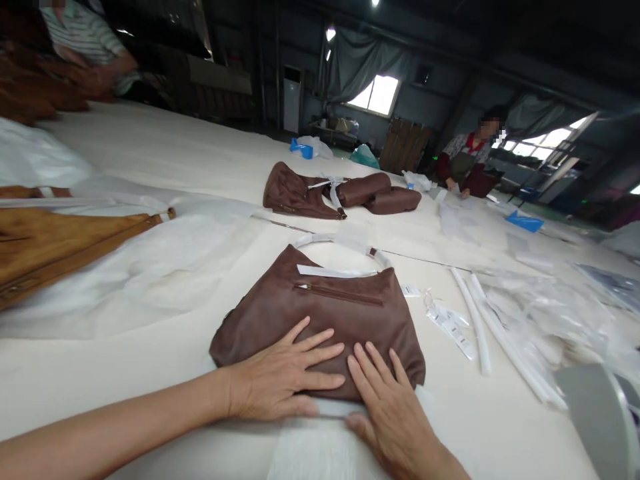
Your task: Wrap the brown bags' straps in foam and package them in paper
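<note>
A dark brown handbag point(260, 313) lies flat on the white table in front of me, its wrapped handle point(345, 239) pointing away. Across its upper face runs a zipper point(345, 295) with a white-looking pull, and a white strip point(335, 272) lies along the top opening. My left hand point(285, 373) rests on the lower middle of the bag with fingers spread. Beside it, my right hand point(390, 400) presses on the lower right part, fingers stretched out. Under the bag's near edge, some white sheet material point(320, 433) shows.
More brown bags point(300, 193) lie farther back. A tan suede bag point(75, 240) sits on plastic film at the left. To the right are tags point(453, 327), white tubes point(510, 340) and clear plastic bags point(540, 313). One person point(470, 153) stands far right, another point(90, 47) far left.
</note>
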`<state>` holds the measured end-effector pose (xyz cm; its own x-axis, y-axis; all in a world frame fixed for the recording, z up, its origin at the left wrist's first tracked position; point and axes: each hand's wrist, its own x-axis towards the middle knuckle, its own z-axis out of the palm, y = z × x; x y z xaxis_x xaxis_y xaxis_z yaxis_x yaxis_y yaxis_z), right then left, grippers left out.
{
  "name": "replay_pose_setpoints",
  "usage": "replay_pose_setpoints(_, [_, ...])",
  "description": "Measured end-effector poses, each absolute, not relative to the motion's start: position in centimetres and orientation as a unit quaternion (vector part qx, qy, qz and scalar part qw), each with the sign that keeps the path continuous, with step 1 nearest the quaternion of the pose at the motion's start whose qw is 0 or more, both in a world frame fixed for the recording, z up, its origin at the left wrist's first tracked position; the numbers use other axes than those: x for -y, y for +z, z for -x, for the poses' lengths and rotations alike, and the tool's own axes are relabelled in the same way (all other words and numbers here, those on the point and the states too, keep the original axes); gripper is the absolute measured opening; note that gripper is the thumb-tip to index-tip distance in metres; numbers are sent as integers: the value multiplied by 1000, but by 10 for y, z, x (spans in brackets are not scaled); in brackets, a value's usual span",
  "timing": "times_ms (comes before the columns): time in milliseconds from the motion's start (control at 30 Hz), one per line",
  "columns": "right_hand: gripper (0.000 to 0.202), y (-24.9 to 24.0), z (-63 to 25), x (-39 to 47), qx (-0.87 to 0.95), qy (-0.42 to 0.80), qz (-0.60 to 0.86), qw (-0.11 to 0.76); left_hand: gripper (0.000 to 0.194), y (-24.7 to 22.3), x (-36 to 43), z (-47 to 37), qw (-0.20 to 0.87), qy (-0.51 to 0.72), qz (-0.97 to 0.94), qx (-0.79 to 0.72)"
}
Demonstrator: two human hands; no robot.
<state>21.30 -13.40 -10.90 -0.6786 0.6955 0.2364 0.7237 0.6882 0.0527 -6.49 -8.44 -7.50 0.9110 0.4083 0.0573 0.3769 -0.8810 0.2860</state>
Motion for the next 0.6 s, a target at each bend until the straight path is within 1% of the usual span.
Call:
replay_pose_setpoints(67, [78,-126,-216,134,915,-81,384,90,50,-75,87,62,132,67,-964,-222])
replay_pose_setpoints(133, [82,-132,-217,134,918,-86,371,112,56,-78,91,58,122,82,-962,-229])
replay_pose_setpoints(200, [83,-126,-220,131,923,-59,353,139,66,-82,94,55,112,93,-963,-226])
replay_pose_setpoints(267, [73,-109,-223,125,925,28,349,148,69,-85,95,55,107,97,-964,-224])
replay_pose_setpoints(333, [53,-83,-226,111,886,160,403,167,69,-84,96,56,109,96,-964,-225])
replay_pose_setpoints(367, [46,-70,-226,99,845,224,447,192,69,-83,96,58,109,96,-964,-224])
replay_pose_setpoints(433, [41,-46,-224,66,740,317,527,274,67,-77,95,60,106,99,-964,-222])
replay_pose_setpoints(500, [41,-33,-219,21,646,371,565,355,67,-72,95,62,90,110,-965,-220])
replay_pose_setpoints(567, [40,-31,-210,-30,566,409,594,399,65,-71,94,62,53,126,-967,-215])
replay_pose_setpoints(600, [35,-34,-204,-56,535,419,611,406,62,-74,93,62,23,135,-968,-208])
